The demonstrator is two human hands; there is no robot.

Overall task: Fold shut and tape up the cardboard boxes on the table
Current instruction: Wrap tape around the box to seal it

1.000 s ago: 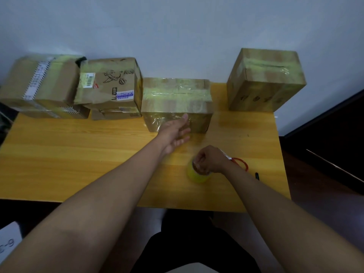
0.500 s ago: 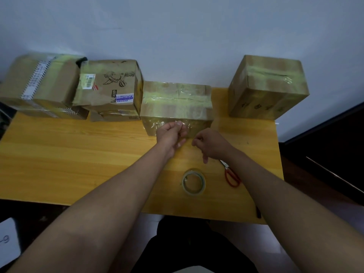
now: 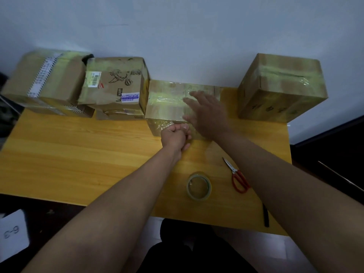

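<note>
The right hand lies flat, fingers spread, on the middle box at the table's far edge; the left hand is clenched against its front

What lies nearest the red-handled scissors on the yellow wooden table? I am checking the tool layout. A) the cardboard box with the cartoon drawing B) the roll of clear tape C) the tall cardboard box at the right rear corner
B: the roll of clear tape lies flat on the yellow wooden table just left of the red-handled scissors, while both boxes sit far back by the wall.
</note>
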